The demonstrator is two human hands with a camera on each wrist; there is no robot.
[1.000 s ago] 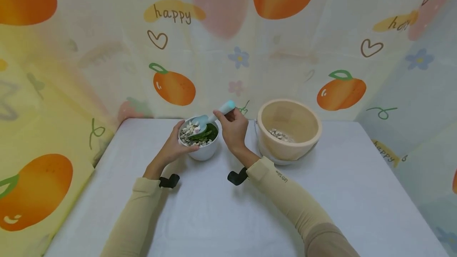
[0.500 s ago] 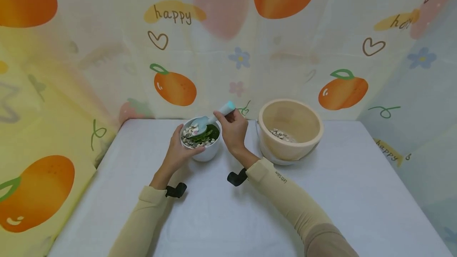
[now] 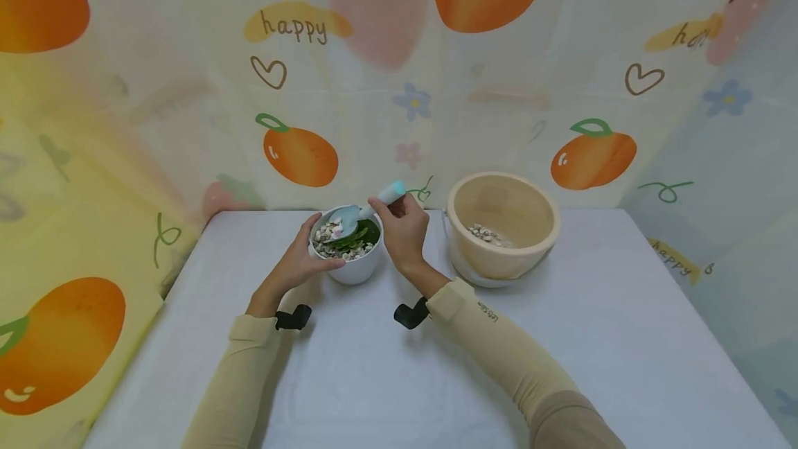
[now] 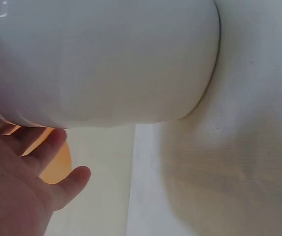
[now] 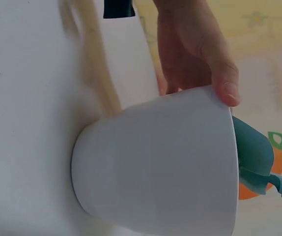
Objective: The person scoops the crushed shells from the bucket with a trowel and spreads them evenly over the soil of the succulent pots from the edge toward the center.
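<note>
two hands are working at one smooth, round white pot [image 3: 354, 271], which is standing near the back edge of the white cloth-covered table [image 3: 386, 373]. our left hand [image 3: 298, 262] is gripping its rim, thumb along the near side, fingers around the left — probably for steadiness — while the lowest finger is standing apart from the wall. our right hand [image 3: 404, 235] is pinching a pale-blue plastic scoop [image 3: 346, 222] by its white handle, likely angling the blade below the rim to clear green leaves [image 3: 350, 241] beside pale stone chips [image 3: 328, 229]. the wide, cream-coloured bucket [image 3: 501, 265] is limiting sideways room; more cloth is stretching towards us.
</note>
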